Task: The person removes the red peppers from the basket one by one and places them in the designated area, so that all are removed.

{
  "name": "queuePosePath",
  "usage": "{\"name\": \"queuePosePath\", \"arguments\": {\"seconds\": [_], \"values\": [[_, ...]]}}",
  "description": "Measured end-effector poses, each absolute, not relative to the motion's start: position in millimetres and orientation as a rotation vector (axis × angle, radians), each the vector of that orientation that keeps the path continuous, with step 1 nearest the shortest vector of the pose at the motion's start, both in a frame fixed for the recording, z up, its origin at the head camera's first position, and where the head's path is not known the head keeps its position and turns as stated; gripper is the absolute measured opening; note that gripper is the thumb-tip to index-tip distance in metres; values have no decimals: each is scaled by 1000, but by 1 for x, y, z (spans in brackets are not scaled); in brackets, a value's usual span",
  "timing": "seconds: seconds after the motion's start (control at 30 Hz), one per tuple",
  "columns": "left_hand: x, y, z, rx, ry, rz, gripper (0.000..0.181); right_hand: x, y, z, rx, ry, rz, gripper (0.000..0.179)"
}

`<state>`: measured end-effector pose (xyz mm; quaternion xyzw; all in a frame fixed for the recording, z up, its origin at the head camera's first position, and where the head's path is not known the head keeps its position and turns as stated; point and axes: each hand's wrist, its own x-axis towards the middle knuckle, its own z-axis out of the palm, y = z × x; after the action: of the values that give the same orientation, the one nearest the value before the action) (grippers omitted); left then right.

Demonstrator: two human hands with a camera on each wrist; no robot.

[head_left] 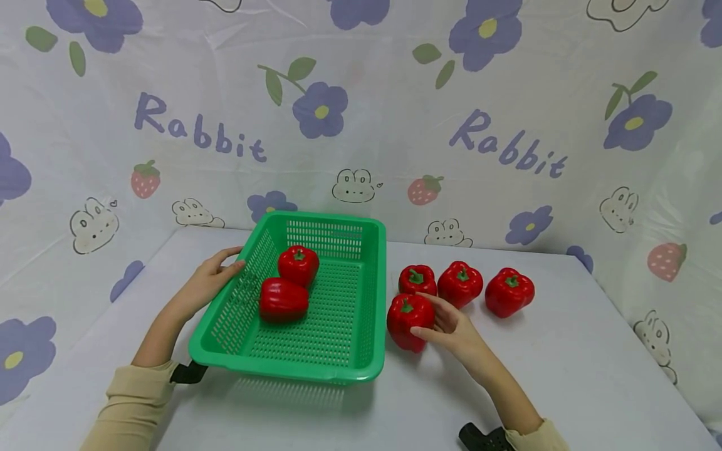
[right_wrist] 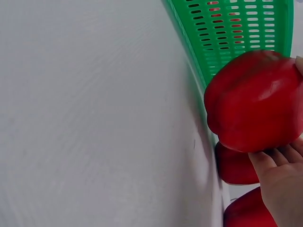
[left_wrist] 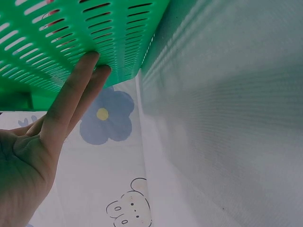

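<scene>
To the left of the green plastic basket (head_left: pixel 287 376), my left hand (head_left: pixel 211 282) touches its side near the rim. In the left wrist view, straight fingers (left_wrist: pixel 75 94) rest against the slotted outer wall. Inside the basket lie two red bell peppers, one with its green stem up (head_left: pixel 298 264) and one on its side (head_left: pixel 284 300). My right hand (head_left: pixel 459 332) holds another red bell pepper (head_left: pixel 407 318) between thumb and fingers, just right of the basket. In the right wrist view, that pepper (right_wrist: pixel 258 101) overlaps the basket wall.
Behind and right of the held pepper, three more red bell peppers (head_left: pixel 417 280), (head_left: pixel 459 283), (head_left: pixel 509 292) stand on the white table (head_left: pixel 570 357). A printed cloth (head_left: pixel 389 125) with flowers and rabbits hangs behind the table.
</scene>
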<state>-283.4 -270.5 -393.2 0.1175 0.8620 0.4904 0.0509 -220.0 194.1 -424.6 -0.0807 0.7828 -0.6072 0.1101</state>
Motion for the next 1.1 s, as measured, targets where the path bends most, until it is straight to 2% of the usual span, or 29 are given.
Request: {"name": "queuePosePath", "arguments": {"seconds": [0.6,1.1], "values": [[-282,-269,-391,344,2618,1491,65,-221,213,-432,-288,2278,-1748,69],[-284,-270,-393,348,2612,1493,66,-219,226,-432,-501,2241,-1772,71]]}}
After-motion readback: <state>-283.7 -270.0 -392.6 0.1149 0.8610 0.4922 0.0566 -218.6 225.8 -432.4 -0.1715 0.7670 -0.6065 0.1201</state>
